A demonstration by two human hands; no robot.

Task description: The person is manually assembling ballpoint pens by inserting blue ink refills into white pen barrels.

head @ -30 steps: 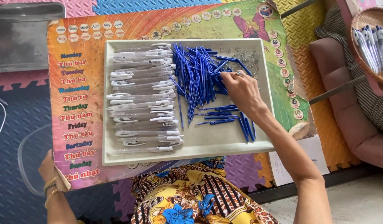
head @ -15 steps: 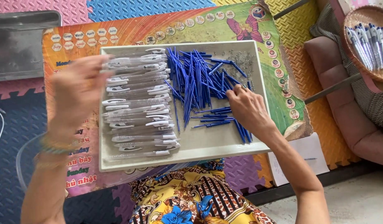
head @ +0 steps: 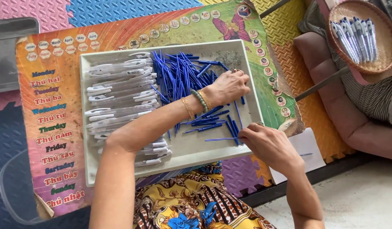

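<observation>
Head view, left to right: white tray (head: 89, 169) on colourful mat (head: 56, 106); white pen barrels (head: 119, 97) stacked left; blue pen refills (head: 183, 78) piled centre; left hand (head: 227, 87) curled over pile; right hand (head: 268, 144) pinching one refill (head: 221, 139); wicker basket (head: 361, 63) far right.

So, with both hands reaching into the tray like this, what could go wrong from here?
1. The left hand reaches across the pale rectangular tray, its forearm over the stacked white plastic pen barrels; it might knock them askew.
2. The right hand works at the tray's edge, where a loose thin blue plastic refill lies; this one could slide off.
</observation>
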